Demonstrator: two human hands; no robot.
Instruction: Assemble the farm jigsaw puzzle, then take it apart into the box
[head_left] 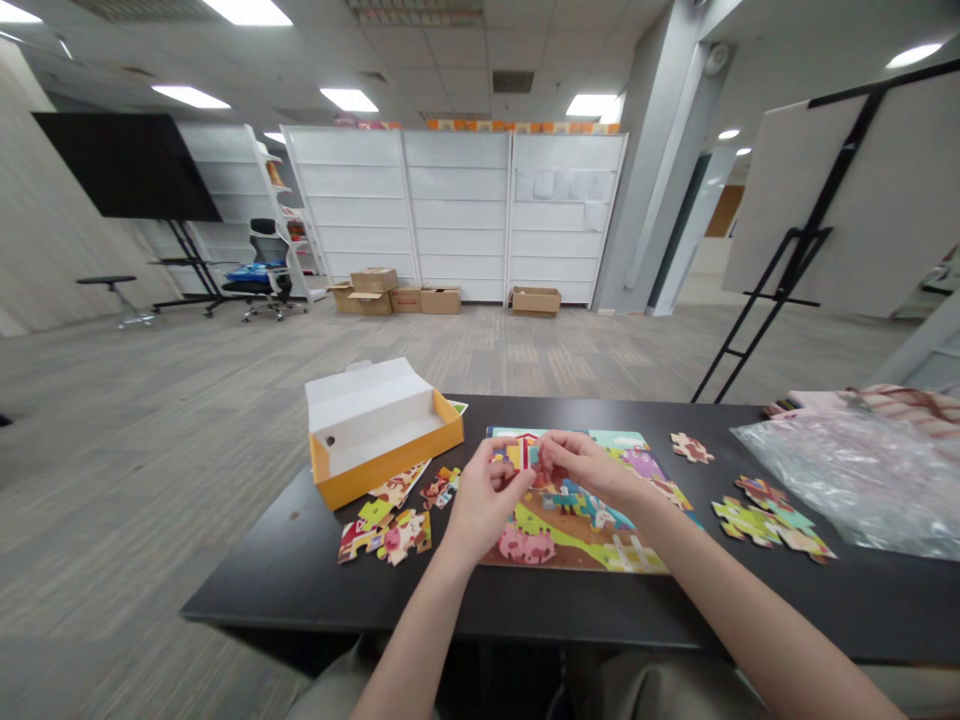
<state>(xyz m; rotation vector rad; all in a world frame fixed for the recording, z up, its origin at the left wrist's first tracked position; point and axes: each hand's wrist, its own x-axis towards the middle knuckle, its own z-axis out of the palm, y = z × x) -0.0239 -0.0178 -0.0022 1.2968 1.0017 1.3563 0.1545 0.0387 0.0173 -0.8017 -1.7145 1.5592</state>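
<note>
My left hand (484,500) is closed in a pinch on a small jigsaw puzzle piece (524,454) with red, white and yellow on it. My right hand (589,465) is closed at the piece's right side, its fingertips touching or nearly touching it; what lies between them is partly hidden. Both hands are above a colourful farm-scene puzzle (577,553) with a pink pig, a rabbit and a white fence. Loose puzzle pieces (405,535) lie to the left of it. More pieces (772,525) lie to the right, with a single piece (691,448) farther back.
An open yellow box (390,465) with a white inside stands at the table's back left. A clear plastic bag (862,490) lies on the right side of the black table (300,585). Past the table, a black stand (787,265) holds a large board.
</note>
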